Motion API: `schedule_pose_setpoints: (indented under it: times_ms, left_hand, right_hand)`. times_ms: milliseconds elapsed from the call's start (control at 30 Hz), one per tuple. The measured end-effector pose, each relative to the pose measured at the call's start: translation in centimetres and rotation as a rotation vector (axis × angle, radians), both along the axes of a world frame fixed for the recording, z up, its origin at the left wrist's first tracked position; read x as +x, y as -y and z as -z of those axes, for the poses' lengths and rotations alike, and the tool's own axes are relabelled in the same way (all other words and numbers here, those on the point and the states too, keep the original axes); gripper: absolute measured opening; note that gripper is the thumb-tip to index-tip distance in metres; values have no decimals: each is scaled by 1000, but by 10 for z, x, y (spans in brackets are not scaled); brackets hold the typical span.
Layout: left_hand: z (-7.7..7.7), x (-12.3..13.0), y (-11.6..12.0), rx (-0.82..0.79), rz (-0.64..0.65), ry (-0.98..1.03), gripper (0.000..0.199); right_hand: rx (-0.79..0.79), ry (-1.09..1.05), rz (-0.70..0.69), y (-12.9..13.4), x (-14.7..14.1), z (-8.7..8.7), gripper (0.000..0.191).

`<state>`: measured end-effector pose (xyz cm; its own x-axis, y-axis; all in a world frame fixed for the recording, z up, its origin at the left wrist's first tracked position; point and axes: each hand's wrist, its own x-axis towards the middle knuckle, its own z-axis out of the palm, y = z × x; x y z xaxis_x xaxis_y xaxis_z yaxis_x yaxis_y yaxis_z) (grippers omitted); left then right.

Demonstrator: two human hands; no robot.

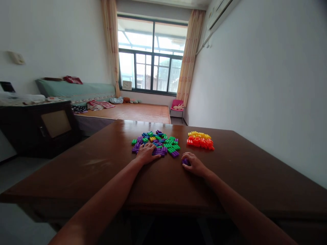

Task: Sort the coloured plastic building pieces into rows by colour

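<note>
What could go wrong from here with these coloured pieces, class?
1. The left hand rests on the mixed pile, so dragging it might scatter pieces.
2. The right hand curls round something purple; a loose grip could drop it.
3. The yellow pieces lie right against the orange ones, so a bump might mix them.

Daylight's coming thru the far dark-framed glass window (152, 54), upper panes (135, 32) blowing out white. The glossy brown wooden table (242, 163) is catching glare at its far edge, w/ deep shadow filling underneath. Wide-angle distortion's stretching L & R sides; small multicoloured plastic pcs (173, 148) are looking slightly soft.
</note>
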<state>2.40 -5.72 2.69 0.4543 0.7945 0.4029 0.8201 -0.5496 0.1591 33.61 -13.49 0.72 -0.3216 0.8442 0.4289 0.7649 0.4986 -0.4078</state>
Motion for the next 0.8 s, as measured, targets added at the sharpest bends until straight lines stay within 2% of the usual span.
schedule_pose_setpoints:
  times_ms: [100,233,400,500,533,600,700,800]
  left_hand:
    - [1,0,-3,-7,5,3,50]
    - [-2,5,4,54,-6,25,48]
    - [-15,23,16,137,87,1,28]
    - [-22,41,14,122,180,-59,29]
    - [-23,47,12,106,202,-78,30]
    - [-22,59,6,67,236,-102,34]
    - [-14,73,0,5,266,-98,39]
    - [-3,76,-1,-34,291,-69,39]
  right_hand:
    - [-109,-4,116,-5,39,2,25]
    - [-224,-131,260,-33,72,1,32]
    - [-227,-183,296,-59,71,1,29]
    - [11,-131,360,-52,50,1,29]
    - [94,-92,336,-47,40,1,27]
    - [172,4,180,-37,17,-1,28]
    - [113,126,-66,-26,-12,-5,37]
    - [59,149,-141,-22,-20,-10,35]
